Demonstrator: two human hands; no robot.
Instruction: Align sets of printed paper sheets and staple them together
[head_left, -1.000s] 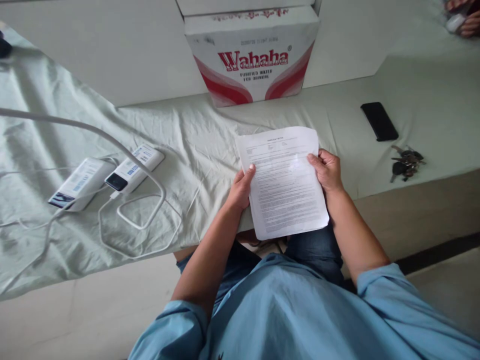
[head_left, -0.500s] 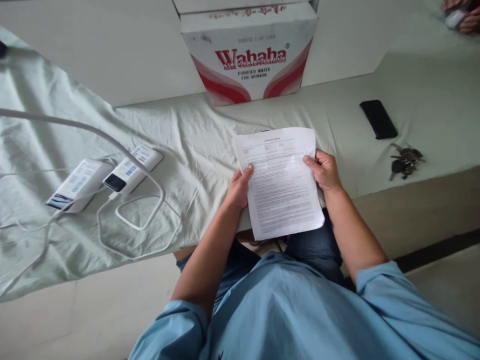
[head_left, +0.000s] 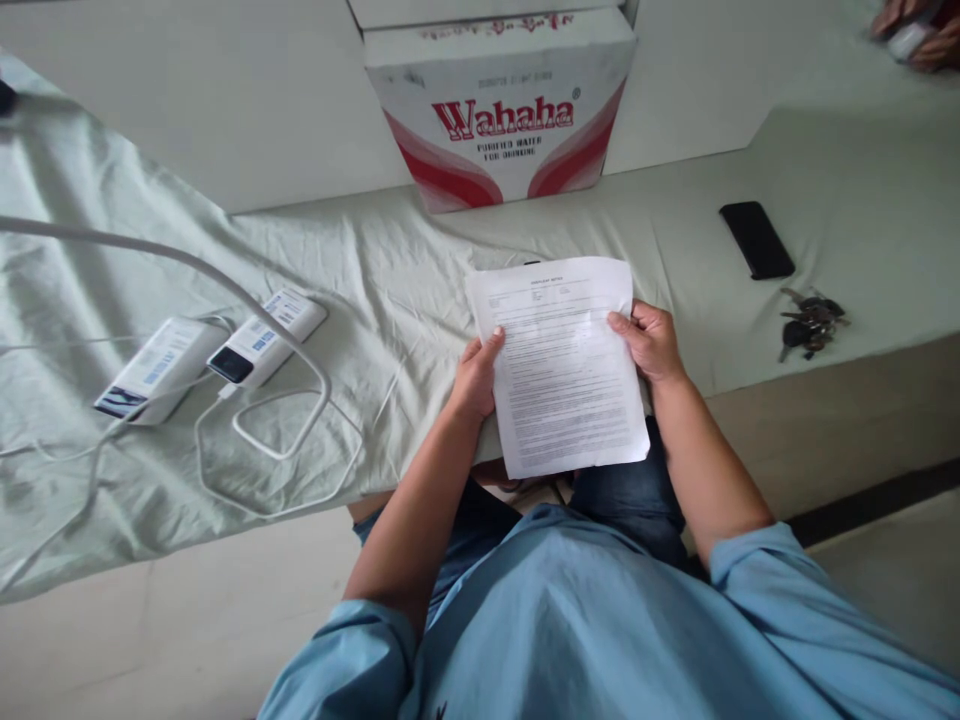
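A white printed sheet of paper [head_left: 566, 380] is held up in front of me, over the table's near edge and my lap. My left hand [head_left: 478, 377] grips its left edge, thumb on the printed face and fingers hidden behind. On the opposite edge, higher up, my right hand [head_left: 651, 340] pinches the sheet in the same way. Dense lines of small text cover the page, too small to read. Whether it is one sheet or more I cannot tell.
Left on the green cloth [head_left: 390, 250] lie two white power banks [head_left: 266, 335] [head_left: 157, 370] with looping white cables. A Wahaha carton [head_left: 506, 120] stands at the back. To the right are a black phone [head_left: 757, 240] and keys [head_left: 812, 325]. Another person's hands [head_left: 926, 35] show top right.
The sheet stays in both my hands, with only a very slight shift of its position and tilt. The other person's hands at the top right have moved a little leftward.
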